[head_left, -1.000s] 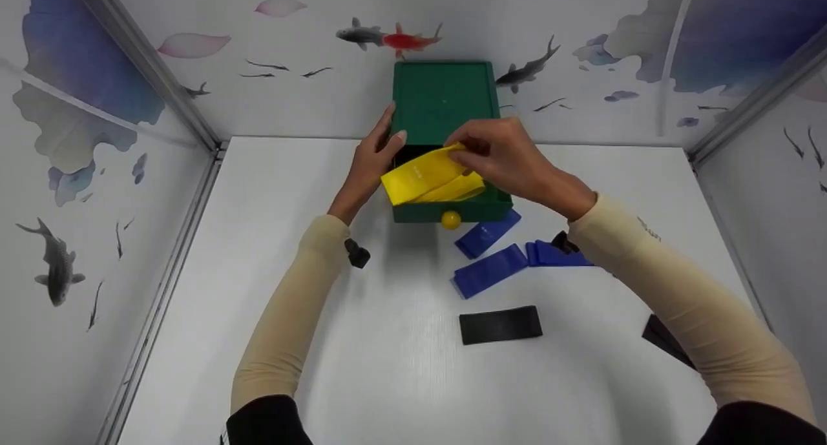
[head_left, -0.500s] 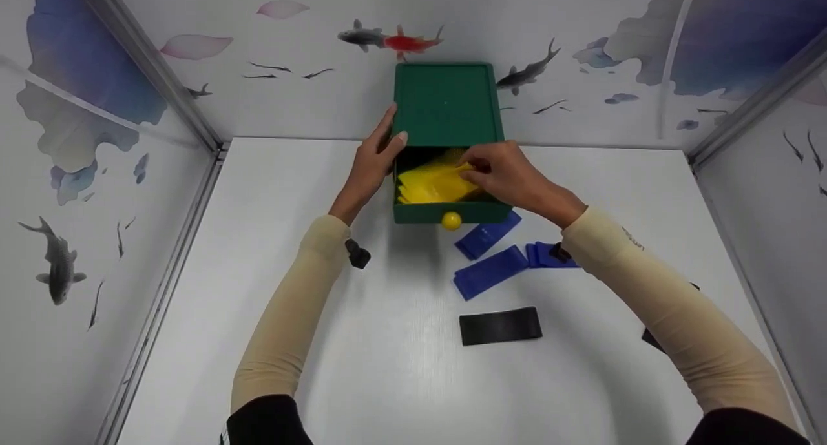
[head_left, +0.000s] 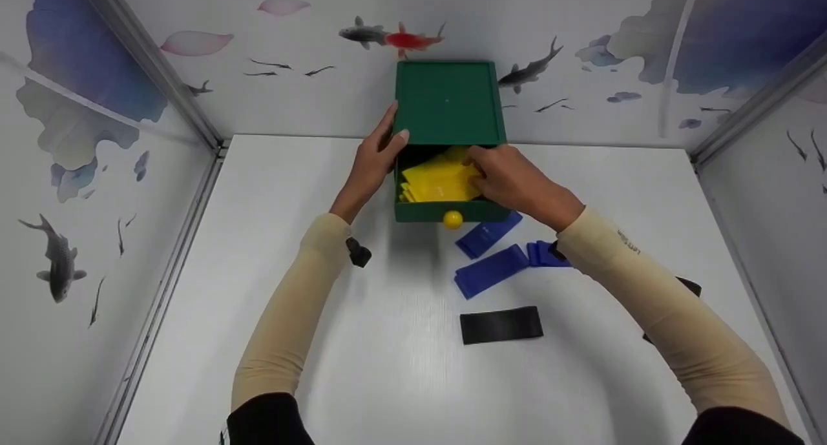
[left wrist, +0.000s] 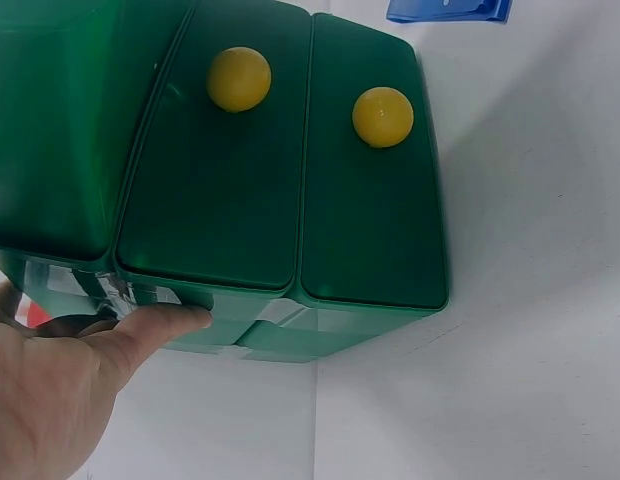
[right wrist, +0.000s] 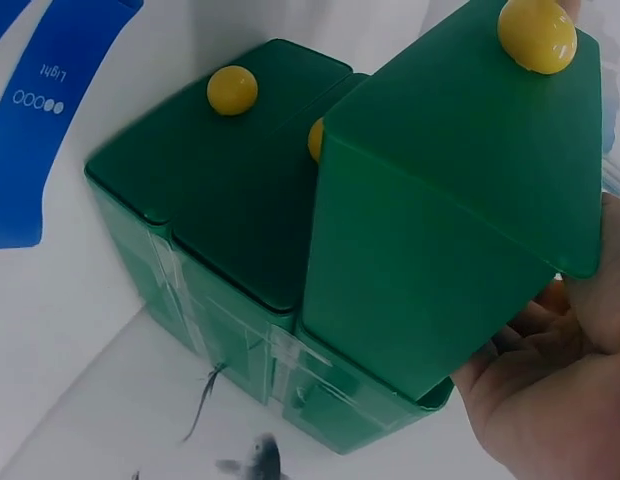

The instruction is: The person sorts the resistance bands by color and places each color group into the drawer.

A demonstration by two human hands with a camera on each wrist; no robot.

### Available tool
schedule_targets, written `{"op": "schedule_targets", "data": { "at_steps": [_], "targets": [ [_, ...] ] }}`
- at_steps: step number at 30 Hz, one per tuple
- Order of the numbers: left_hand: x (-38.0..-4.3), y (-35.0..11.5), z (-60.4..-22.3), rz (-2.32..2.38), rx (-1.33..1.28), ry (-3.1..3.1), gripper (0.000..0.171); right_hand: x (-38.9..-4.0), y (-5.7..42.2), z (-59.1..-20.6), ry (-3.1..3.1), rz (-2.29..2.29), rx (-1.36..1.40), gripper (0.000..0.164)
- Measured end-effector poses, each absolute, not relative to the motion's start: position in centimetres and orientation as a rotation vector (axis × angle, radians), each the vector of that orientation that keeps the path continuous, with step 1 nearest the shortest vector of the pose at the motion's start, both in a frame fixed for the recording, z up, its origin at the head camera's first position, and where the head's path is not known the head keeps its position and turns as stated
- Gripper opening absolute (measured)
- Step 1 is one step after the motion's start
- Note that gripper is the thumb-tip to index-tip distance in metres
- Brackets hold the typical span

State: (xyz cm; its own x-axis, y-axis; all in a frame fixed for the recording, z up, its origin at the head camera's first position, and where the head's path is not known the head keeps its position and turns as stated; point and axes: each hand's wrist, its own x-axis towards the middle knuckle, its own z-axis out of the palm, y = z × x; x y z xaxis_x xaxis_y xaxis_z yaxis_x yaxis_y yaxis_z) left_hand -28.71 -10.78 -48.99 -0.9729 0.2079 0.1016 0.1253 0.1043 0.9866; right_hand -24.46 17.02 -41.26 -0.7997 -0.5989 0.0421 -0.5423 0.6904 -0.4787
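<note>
A green drawer cabinet (head_left: pixel 450 103) stands against the back wall, its top drawer (head_left: pixel 420 212) pulled out. Inside the drawer lie yellow resistance bands (head_left: pixel 439 179), loosely stacked. My right hand (head_left: pixel 517 179) reaches over the drawer's right side and pinches the yellow bands at their right end; its fingertips are partly hidden. In the right wrist view the drawer wall hides the bands, and the hand (right wrist: pixel 550 390) shows beside it. My left hand (head_left: pixel 375 154) rests along the cabinet's left side, thumb near the front edge. The left wrist view shows that thumb (left wrist: pixel 155 330) against the taped side.
Blue resistance bands (head_left: pixel 492 270) lie on the white table (head_left: pixel 387 367) just right of the drawer front. A black band (head_left: pixel 502 325) lies nearer the front. Another black piece (head_left: pixel 690 286) is partly under the right forearm. Two lower drawers with yellow knobs (left wrist: pixel 383 117) are closed.
My right hand has lowered the yellow bands from above the drawer's front into it, and they now lie flatter inside. The left hand has kept its place on the cabinet.
</note>
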Motion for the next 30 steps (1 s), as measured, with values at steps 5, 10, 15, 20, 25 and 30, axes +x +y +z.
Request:
{"op": "schedule_targets", "data": {
  "at_steps": [5,10,15,20,25,30],
  "targets": [
    [-28.7,-10.8,-49.2,2.038,0.355,2.302,0.069,-24.4,16.8,-41.0,2.787,-0.62,-0.931,0.026],
    [-28.7,-10.8,-49.2,2.025,0.337,2.305,0.069,-23.9,16.7,-40.6,2.799,-0.559,-0.896,0.032],
    [-28.7,-10.8,-49.1,2.028,0.338,2.289,0.069,-23.2,17.2,-40.1,2.834,-0.568,-0.885,0.032],
    [-28.7,-10.8,-49.2,2.043,0.349,2.278,0.069,-22.5,18.2,-40.1,2.877,-0.628,-0.937,0.023],
    [-28.6,-10.8,-49.5,2.041,0.354,2.287,0.07,-20.5,19.2,-40.5,2.985,-0.86,-1.051,0.017],
    [-28.7,-10.9,-49.4,2.046,0.357,2.3,0.07,-18.0,19.7,-40.6,3.059,-1.06,-1.159,0.018]
  ]
}}
